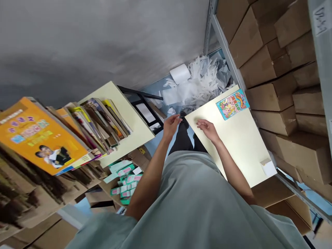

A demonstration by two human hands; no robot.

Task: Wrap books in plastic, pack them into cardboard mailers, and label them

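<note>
My left hand [170, 127] is raised above the gap between two pale tabletops, its fingers loosely bent, and no object shows in it. Over the near left edge of the right-hand cream tabletop [233, 145] is my right hand [208, 130], fingers a little apart and holding nothing visible. A colourful blue and pink picture card or booklet [232, 104] lies flat at the far end of that tabletop, apart from my right hand. On its right corner stands a small white box [268, 167].
On the left, a row of books [100, 119] stands on another cream tabletop [140, 133], beside an orange-covered book [44, 135]. Below are green and pink small boxes [127, 183]. Crumpled white paper [204, 79] covers the far floor. Cardboard boxes [269, 93] fill a metal rack at right.
</note>
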